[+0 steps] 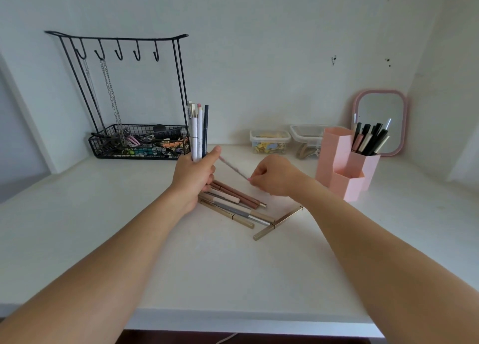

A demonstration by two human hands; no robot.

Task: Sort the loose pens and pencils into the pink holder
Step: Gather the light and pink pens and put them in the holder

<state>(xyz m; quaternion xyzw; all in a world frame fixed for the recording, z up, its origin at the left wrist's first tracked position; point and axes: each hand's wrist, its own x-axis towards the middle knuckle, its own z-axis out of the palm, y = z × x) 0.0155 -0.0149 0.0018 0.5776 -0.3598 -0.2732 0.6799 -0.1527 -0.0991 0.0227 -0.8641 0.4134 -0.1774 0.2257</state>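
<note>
My left hand [194, 177] grips an upright bundle of pens [198, 131], white, pink-tipped and one dark, above the desk's middle. My right hand [274, 173] pinches one end of a thin pinkish pencil [233, 168], blurred, whose other end reaches the left thumb. Below the hands several loose pens [236, 203], brown, beige and gold, lie in a pile on the white desk. A gold pen [278, 223] lies apart at the pile's right. The pink holder [344, 162] stands at the right, with several dark pens [370, 140] in its rear compartment.
A black wire rack [124, 89] with hooks, chains and a basket of clips stands at the back left. Two clear plastic boxes [269, 141] sit against the wall. A pink-framed mirror [379, 120] leans behind the holder. The desk's front edge [233, 320] is near.
</note>
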